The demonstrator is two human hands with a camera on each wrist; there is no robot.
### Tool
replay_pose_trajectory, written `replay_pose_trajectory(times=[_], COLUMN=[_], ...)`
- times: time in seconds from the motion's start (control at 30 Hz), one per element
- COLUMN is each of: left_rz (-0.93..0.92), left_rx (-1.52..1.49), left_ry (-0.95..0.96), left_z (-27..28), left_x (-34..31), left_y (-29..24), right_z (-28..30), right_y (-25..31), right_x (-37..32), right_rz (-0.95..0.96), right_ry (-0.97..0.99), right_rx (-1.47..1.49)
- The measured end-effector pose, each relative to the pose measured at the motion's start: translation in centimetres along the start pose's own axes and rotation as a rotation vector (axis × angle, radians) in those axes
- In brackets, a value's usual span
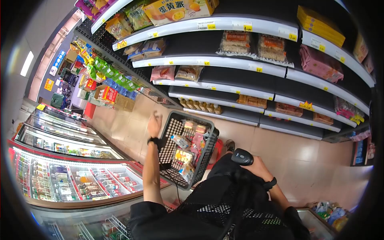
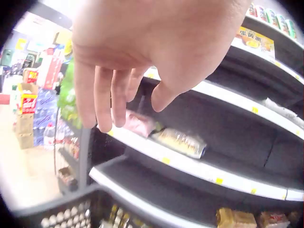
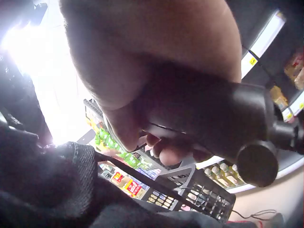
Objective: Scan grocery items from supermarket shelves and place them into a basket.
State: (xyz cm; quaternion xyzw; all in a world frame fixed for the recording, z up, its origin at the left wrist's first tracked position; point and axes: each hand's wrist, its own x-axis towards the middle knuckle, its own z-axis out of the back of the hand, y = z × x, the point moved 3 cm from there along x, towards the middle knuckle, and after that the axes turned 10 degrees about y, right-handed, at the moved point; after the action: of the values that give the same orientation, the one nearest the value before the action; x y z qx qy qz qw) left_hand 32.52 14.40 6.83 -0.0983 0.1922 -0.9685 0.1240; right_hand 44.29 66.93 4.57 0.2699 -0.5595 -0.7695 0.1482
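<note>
My left hand (image 1: 154, 125) is held out beside the far left corner of a dark plastic basket (image 1: 164, 136). In the left wrist view that hand (image 2: 152, 52) hangs with relaxed, slightly bent fingers and nothing in them, the basket's rim (image 2: 57, 204) below. Several packaged foods (image 1: 181, 141) lie in the basket. The right hand (image 1: 258, 169) grips a black handheld device (image 1: 242, 157) near my lap; in the right wrist view its fingers (image 3: 173, 154) curl round the device's dark body (image 3: 204, 109).
Shelves (image 1: 224, 62) with packaged snacks curve across the front and right. Glass-topped freezers (image 1: 80, 180) with bottles and packs stand on the left. Stacked cartons (image 1: 107, 94) and green hanging packs (image 1: 108, 70) are farther back. Tiled floor (image 1: 132, 120) lies between shelves and freezers.
</note>
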Motion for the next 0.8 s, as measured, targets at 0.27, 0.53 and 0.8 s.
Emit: replay_pose_trajectory(times=[0.27, 0.53, 0.8], left_rz=[-0.383, -0.470, -0.714], left_rx=[0.369, 0.427, 0.697], left_ry=[-0.157, 0.125, 0.082], left_z=[9.3, 9.4, 8.7], left_x=[21.7, 35.0, 38.1], left_y=[-10.4, -11.2, -10.7], right_z=[4.5, 6.6, 5.6], right_y=[3.2, 0.9, 1.4], right_x=[4.4, 5.1, 5.8], right_rz=[-0.068, -0.111, -0.178], right_ry=[-0.122, -0.369, -0.371], right_rx=[-0.044, 0.026, 0.041])
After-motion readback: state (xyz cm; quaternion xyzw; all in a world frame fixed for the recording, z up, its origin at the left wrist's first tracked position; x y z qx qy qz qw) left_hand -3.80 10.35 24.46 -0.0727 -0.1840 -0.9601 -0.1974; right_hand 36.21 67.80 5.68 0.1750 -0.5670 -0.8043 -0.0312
